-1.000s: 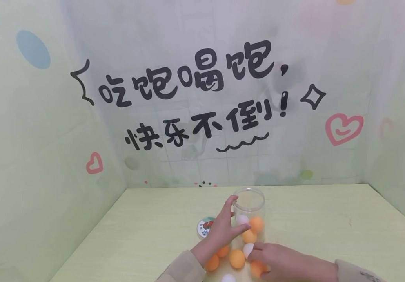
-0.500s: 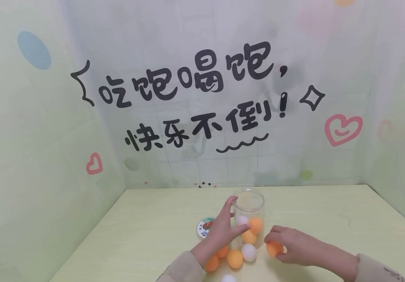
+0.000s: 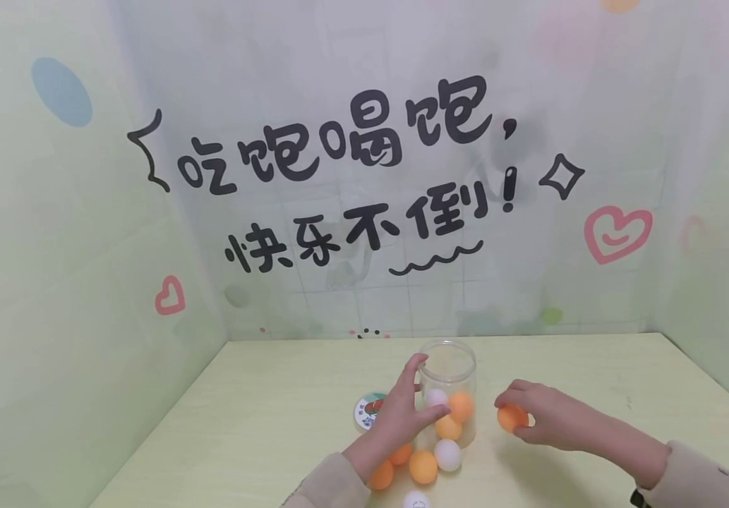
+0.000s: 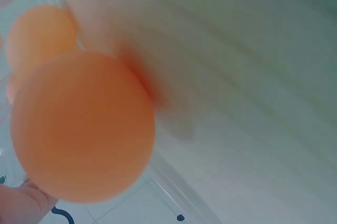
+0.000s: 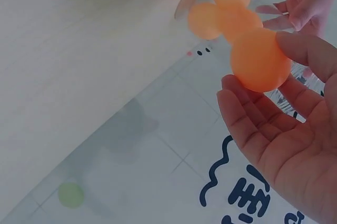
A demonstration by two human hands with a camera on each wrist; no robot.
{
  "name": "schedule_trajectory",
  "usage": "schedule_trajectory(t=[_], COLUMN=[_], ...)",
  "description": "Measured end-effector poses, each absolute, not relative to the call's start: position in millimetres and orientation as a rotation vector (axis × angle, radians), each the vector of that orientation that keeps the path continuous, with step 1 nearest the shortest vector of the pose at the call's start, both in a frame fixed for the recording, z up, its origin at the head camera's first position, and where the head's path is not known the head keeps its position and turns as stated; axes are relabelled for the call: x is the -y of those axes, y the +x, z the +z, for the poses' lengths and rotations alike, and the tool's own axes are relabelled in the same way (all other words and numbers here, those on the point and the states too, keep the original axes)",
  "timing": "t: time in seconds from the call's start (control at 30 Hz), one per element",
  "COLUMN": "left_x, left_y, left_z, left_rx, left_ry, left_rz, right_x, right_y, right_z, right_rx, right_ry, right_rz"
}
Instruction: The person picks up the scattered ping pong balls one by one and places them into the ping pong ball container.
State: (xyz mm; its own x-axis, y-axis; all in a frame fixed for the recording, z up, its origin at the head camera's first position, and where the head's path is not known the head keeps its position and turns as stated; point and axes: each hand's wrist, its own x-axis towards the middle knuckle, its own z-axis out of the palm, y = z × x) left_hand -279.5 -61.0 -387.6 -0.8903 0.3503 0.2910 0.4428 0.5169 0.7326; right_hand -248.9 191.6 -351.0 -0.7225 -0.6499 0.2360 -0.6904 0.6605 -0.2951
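Note:
A clear jar (image 3: pixel 449 377) stands upright and uncapped on the table, with orange balls and a white ball inside. My left hand (image 3: pixel 401 410) holds its left side, thumb across the front. To the right of the jar, my right hand (image 3: pixel 555 418) pinches an orange ping-pong ball (image 3: pixel 512 418) between thumb and fingers, raised off the table. The right wrist view shows this pinched ball (image 5: pixel 260 60) plainly. In front of the jar lie a white ball (image 3: pixel 447 455) and an orange ball (image 3: pixel 423 467). One loose orange ball (image 4: pixel 83 126) fills much of the left wrist view.
A round printed lid (image 3: pixel 364 413) lies left of the jar, partly behind my left hand. More orange balls (image 3: pixel 381 475) rest beneath my left wrist, and another white ball (image 3: pixel 416 500) sits near the bottom edge. A printed backdrop (image 3: pixel 351 303) encloses the table (image 3: pixel 262 409).
My right hand picked up an orange ball from in front of the jar and carried it right and up. The white ball there came into full view. My left hand stayed on the jar.

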Motion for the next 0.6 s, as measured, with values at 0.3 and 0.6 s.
schedule_trajectory(t=[0.3, 0.6], left_x=[61.8, 61.8], left_y=[-280.1, -280.3], left_z=[-388.7, -388.4], left_rx=[2.639, 2.636], left_ry=[-0.691, -0.699], left_rz=[-1.318, -1.323], right_x=[-193.0, -194.3], right_y=[-252.5, -255.8], right_z=[-336.0, -322.6], right_rx=[2.768, 2.734], right_ry=[1.065, 1.018], right_rz=[0.548, 0.506])
